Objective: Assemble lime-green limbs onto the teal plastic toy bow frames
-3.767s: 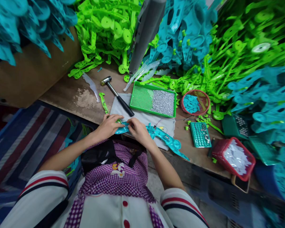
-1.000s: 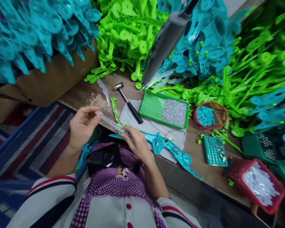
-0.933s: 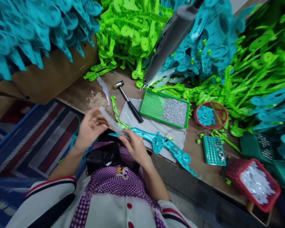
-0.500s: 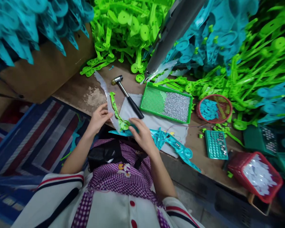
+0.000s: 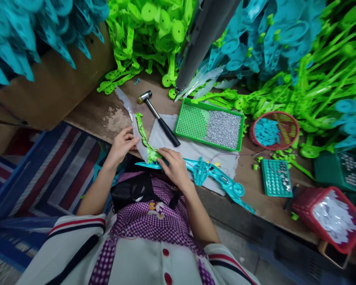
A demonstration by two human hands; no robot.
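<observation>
My left hand (image 5: 123, 144) pinches the edge of a translucent, wavy, blade-shaped plastic piece (image 5: 126, 102). A bright green plastic arm (image 5: 141, 128) lies along this piece, and its round lower end is by my right fingers. Beneath them a long blue plastic part (image 5: 200, 171), shaped like a toy bow, rests along the table's front edge. My right hand (image 5: 174, 166) is closed over the green arm's lower end, where it meets the blue part. The fingertips there partly hide the joint.
A hammer (image 5: 160, 119) lies behind my hands beside a green tray (image 5: 192, 124) of small metal pieces. Rightward are a red basket (image 5: 289, 130) of blue pieces, a teal tray (image 5: 273, 178) and a red bin (image 5: 307, 215). Green and blue parts pile up behind a grey post (image 5: 206, 43).
My right fingers have settled lower and flatter over the joint of the green arm and blue part. My left hand keeps its pinch. The view has shifted slightly.
</observation>
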